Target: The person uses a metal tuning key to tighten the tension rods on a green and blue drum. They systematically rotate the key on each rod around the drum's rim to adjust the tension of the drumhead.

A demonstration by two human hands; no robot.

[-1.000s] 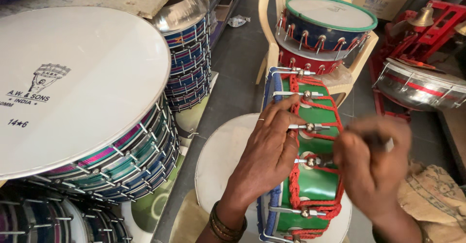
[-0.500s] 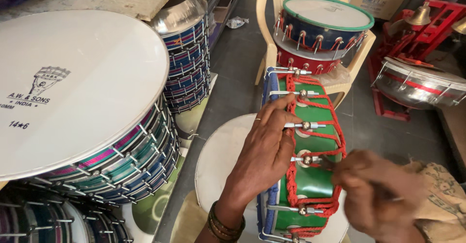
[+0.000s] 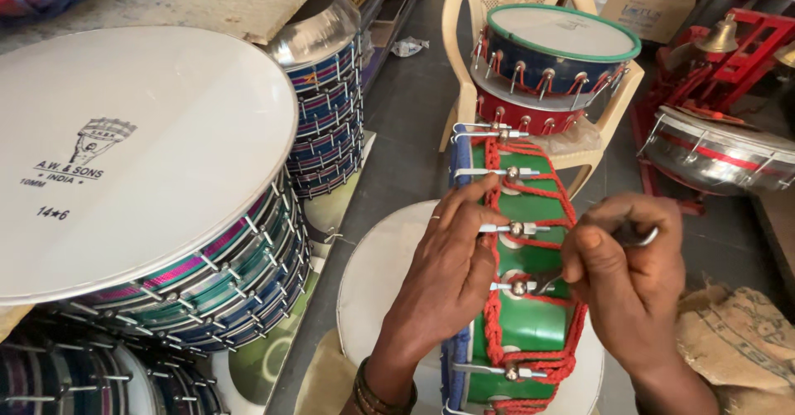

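Head view:
- A green drum [image 3: 530, 299] stands on its edge in the near centre, resting on a white drumhead [image 3: 377, 282] that lies flat beneath it.
- Red cord [image 3: 497, 299] zigzags over the drum's shell, crossed by metal rods [image 3: 497, 172] with ball nuts.
- The left hand [image 3: 443, 278] lies spread against the drum's left side, fingers reaching over the rim onto the cord and rods; a ring shows on one finger and bangles at the wrist.
- The right hand [image 3: 629, 278] is at the drum's right side, fingers pressed together around a thin metal tool [image 3: 638, 237].
- The tool's far end sticks out past the fingers to the right; its other end points left at a ball nut [image 3: 519, 286] near the middle of the shell.
- Whether the tool tip touches that nut is hard to make out.
- The drum's near end is cut off by the bottom edge, and its blue rim [image 3: 455, 365] is partly hidden behind the left forearm.
- Far centre, a plastic chair [image 3: 464, 26] holds two stacked drums [image 3: 555, 59], the top one blue with a green rim.
- Left, a large white-headed drum [image 3: 141, 150] tops a stack of striped drums; more stacked drums [image 3: 327, 108] stand behind it.
- Right, a steel drum [image 3: 716, 154] and a red frame with a bell [image 3: 720, 34]; a sack [image 3: 737, 340] lies near right.
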